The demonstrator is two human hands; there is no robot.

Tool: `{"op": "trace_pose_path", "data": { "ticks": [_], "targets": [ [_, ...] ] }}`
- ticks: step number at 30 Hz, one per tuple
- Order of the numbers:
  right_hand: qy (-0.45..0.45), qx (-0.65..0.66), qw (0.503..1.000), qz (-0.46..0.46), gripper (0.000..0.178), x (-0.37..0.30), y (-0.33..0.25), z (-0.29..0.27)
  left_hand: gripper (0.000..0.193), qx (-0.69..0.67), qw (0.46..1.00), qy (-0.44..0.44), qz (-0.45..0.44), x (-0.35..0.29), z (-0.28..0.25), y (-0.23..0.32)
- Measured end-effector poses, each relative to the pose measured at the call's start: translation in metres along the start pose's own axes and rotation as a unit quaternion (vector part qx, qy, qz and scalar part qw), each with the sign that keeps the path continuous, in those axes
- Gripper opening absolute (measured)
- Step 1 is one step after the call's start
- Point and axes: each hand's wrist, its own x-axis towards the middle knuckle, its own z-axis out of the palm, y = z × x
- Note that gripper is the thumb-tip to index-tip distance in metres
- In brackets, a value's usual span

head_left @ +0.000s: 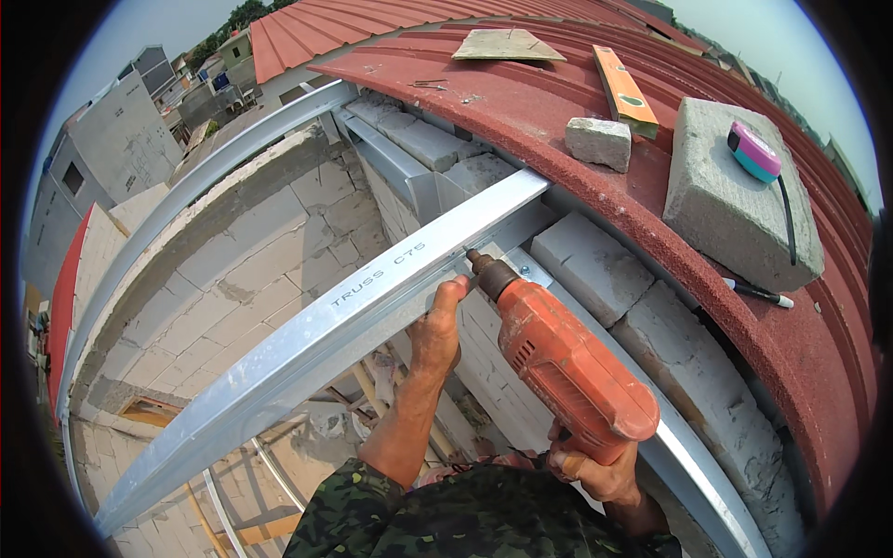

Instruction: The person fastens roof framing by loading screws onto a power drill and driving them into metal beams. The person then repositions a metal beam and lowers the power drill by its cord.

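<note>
An orange power drill (572, 358) with a dark chuck is in my right hand (600, 472), whose fingers wrap round its handle. The drill's tip meets the side of a silver steel truss beam (307, 321) that runs from the lower left up to the roof edge. My left hand (440, 325) is closed against the near side of this beam, right beside the drill's tip. Whatever its fingers pinch or grip is hidden. Just right of the chuck, a screw head (526, 271) shows on a metal bracket where another steel beam (698, 474) meets the truss.
Grey blocks (595, 265) line the wall top below a red metal roof (521, 121). On the roof lie an orange spirit level (625, 93), a large block (739, 200) carrying a tape measure (754, 152), a marker (758, 292) and a board (508, 45). An open drop shows below the beams.
</note>
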Motion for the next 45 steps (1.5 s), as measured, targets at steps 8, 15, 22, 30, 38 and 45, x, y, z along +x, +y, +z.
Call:
{"op": "trace_pose_path", "data": {
  "ticks": [8,15,22,30,38,45],
  "targets": [
    [-0.003,0.002,1.0,0.001,0.06,0.0,0.0,0.0,0.024,0.026,1.0,0.002,-0.016,-0.001,-0.001,0.001],
    [-0.003,0.017,1.0,0.007,0.061,0.0,0.0,-0.001,0.021,0.023,0.999,0.011,-0.023,-0.002,0.0,0.001],
    [-0.013,0.036,0.999,0.004,0.063,0.003,-0.002,0.001,0.019,0.011,1.0,0.005,-0.016,-0.002,-0.001,0.002],
    [0.0,0.045,0.999,0.005,0.063,0.002,-0.002,0.002,0.022,0.02,1.0,0.006,-0.007,-0.002,-0.001,0.001],
    [0.011,0.063,0.998,0.018,0.052,0.001,-0.001,0.002,0.023,0.039,0.999,0.005,-0.025,-0.003,0.001,0.007],
    [0.011,0.066,0.997,0.026,0.04,0.002,-0.003,0.005,0.024,0.013,1.0,0.015,-0.022,-0.002,-0.002,-0.003]
  ]
}}
